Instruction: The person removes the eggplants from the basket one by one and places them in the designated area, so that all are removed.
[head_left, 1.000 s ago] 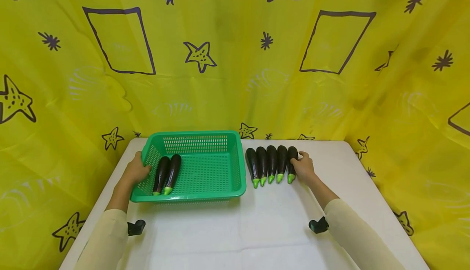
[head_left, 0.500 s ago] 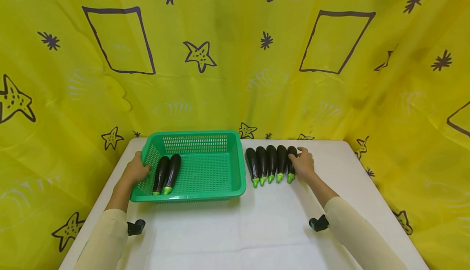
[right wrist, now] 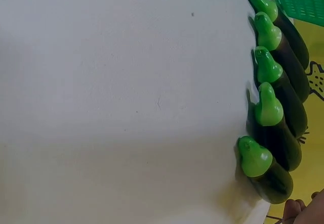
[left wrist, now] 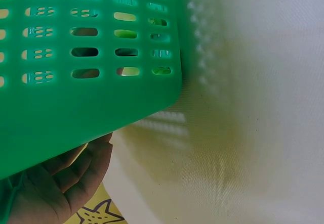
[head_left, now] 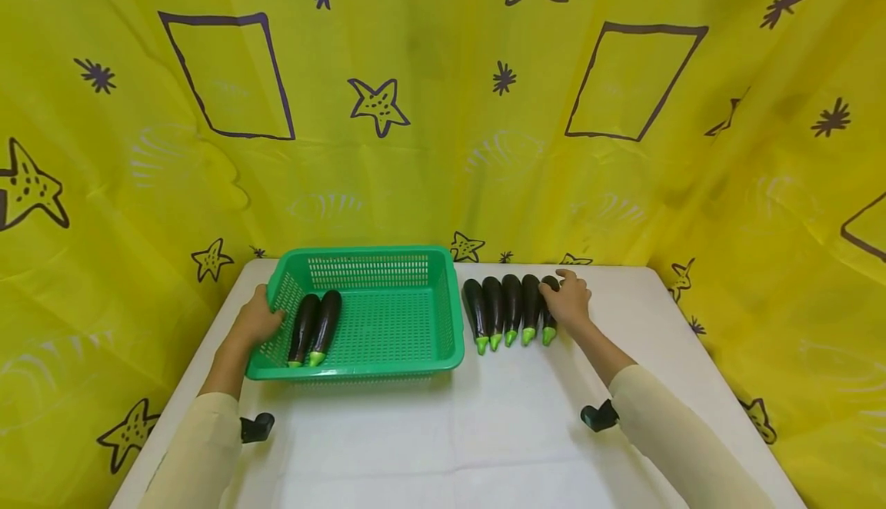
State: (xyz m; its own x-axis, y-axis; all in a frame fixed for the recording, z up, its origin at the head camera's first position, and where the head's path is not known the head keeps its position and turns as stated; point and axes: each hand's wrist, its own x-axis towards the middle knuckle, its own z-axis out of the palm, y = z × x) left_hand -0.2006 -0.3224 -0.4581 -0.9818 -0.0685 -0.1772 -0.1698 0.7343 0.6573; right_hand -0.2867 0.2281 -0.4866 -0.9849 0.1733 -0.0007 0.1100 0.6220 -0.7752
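My left hand (head_left: pixel 258 318) grips the left rim of a green plastic basket (head_left: pixel 353 373); in the left wrist view its curled fingers (left wrist: pixel 83 178) show under the basket's edge. Two dark eggplants (head_left: pixel 328 323) lie side by side in the basket's left part. To the basket's right, several eggplants (head_left: pixel 512 305) with green stem ends lie in a row on the white table. My right hand (head_left: pixel 573 303) is at the rightmost eggplant (head_left: pixel 550 320), thumb over its upper part and fingers spread past its far end. In the right wrist view, only fingertips (right wrist: pixel 298 209) show beside that eggplant (right wrist: pixel 273 183).
The white table (head_left: pixel 443 440) is enclosed at the back and sides by a yellow curtain (head_left: pixel 443 178) with drawn starfish. A dark wrist camera (head_left: pixel 258 427) sits at the left cuff and another wrist camera (head_left: pixel 599 417) at the right cuff.
The right hand has shifted slightly up and left along the rightmost eggplant, its fingers spreading from a closer hold. The left hand, basket and eggplants stay put.
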